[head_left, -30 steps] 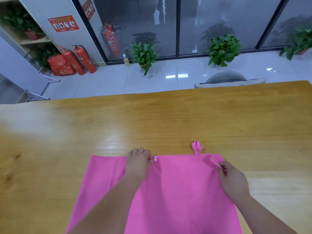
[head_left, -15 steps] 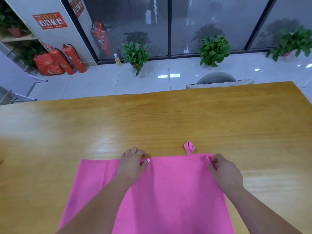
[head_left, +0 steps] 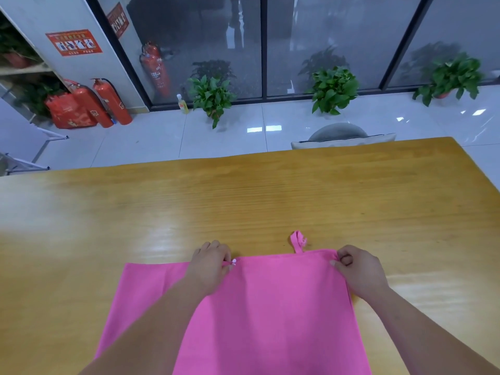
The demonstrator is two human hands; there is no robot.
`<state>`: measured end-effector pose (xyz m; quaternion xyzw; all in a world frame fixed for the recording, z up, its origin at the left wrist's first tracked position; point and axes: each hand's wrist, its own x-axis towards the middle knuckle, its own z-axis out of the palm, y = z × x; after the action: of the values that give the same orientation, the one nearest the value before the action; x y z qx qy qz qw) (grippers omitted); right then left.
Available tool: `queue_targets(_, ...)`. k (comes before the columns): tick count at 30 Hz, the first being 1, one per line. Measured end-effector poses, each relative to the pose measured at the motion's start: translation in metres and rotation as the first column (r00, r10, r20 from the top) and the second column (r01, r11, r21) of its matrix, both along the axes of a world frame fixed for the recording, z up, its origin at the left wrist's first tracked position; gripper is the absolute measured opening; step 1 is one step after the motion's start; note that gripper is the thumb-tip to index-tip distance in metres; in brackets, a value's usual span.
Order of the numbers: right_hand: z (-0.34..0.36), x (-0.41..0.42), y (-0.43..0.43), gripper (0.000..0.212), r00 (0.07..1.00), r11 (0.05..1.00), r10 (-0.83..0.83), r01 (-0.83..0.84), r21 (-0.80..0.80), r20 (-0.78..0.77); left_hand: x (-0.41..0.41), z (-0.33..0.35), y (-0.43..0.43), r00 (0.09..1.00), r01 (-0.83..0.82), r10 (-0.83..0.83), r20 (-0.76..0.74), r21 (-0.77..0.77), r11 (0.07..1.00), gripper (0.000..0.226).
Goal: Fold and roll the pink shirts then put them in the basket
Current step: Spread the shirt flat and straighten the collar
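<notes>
Pinching the far edge of the pink shirt (head_left: 270, 307), both hands are working along one hem line on the wooden bench (head_left: 243, 198). The left hand (head_left: 209, 266) is closing finger and thumb on the cloth just beside a small white button (head_left: 234, 261), while the right hand (head_left: 358, 269) is gripping the far right corner with its fingers curled in. The shirt is lying flat at the near side of the bench, running down out of view below, with a lower layer showing to the left of the left forearm and a small pink loop (head_left: 297, 240) sticking out beyond the far edge between the two hands.

This is looking like the start of a fold or of the roll itself. To do it well, the two pinches are needing to move together and level, keeping the edge taut between them so the cloth is not skewing. Thin fabric like this is likely to wrinkle if one hand is leading. Tucking the loop in first would be keeping the roll tidy, and pressing the layers flat before turning would be helping the roll stay tight.

No basket is showing anywhere, so what it is holding cannot be told. Potted plants (head_left: 334, 89) and red fire extinguishers (head_left: 111, 101) are standing on the floor beyond the bench.
</notes>
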<state>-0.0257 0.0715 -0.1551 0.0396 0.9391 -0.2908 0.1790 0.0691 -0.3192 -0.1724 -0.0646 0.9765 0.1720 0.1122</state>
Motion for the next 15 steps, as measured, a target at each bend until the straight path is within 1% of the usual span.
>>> queue_targets(4,0.015,0.004,0.006,0.013,0.999,0.996,0.012,-0.015,-0.087,-0.044,0.004,0.01,-0.008,1.0,0.011,-0.013,0.016,0.124,0.992,0.022)
queue_targets(6,0.023,0.007,0.009,0.009,0.998,0.991,-0.018,0.01,-0.133,-0.056,0.005,0.015,-0.013,1.0,-0.004,0.0,0.021,0.184,0.983,0.022)
queue_targets(9,0.035,0.011,0.011,0.012,0.997,0.982,-0.046,0.033,-0.187,-0.063,0.006,0.024,-0.02,0.999,-0.004,-0.006,0.035,0.292,0.956,0.018)
queue_targets(13,0.052,0.019,0.008,0.017,0.996,0.979,-0.051,0.034,-0.201,-0.08,0.009,0.034,-0.028,0.999,-0.039,0.037,0.012,0.371,0.928,0.025)
queue_targets(15,0.06,0.024,0.006,0.018,0.995,0.978,-0.069,0.053,-0.202,-0.076,0.011,0.039,-0.029,0.999,-0.032,0.04,-0.014,0.382,0.924,0.027)
